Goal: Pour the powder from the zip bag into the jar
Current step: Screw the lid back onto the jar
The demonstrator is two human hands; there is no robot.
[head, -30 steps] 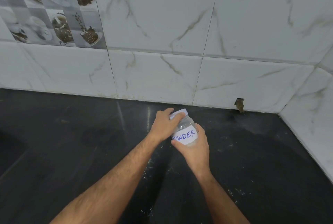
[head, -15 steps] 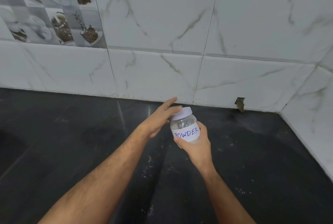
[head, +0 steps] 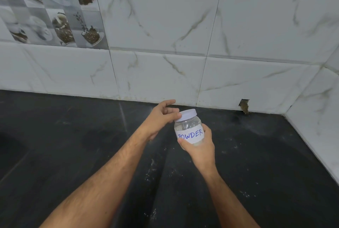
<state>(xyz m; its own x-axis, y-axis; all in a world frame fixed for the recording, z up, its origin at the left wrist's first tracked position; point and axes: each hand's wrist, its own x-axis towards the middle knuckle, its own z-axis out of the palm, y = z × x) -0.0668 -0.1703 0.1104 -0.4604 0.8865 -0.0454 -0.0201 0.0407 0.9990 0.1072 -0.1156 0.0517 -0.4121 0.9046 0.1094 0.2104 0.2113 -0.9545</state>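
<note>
Just below frame centre, above the dark bench [head: 73, 136], the right hand [head: 200, 147] grips the jar [head: 189, 130] while the left hand's [head: 161, 117] loose grip touches its lid [head: 187, 114]; a careless twist could tip it, and no zip bag shows.

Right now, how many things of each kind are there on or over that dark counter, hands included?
Hands: 2, the left hand and the right hand
Jars: 1, the jar marked POWDER
Lids: 1, the white lid on the jar
Zip bags: 0 in view
Total: 4
</note>
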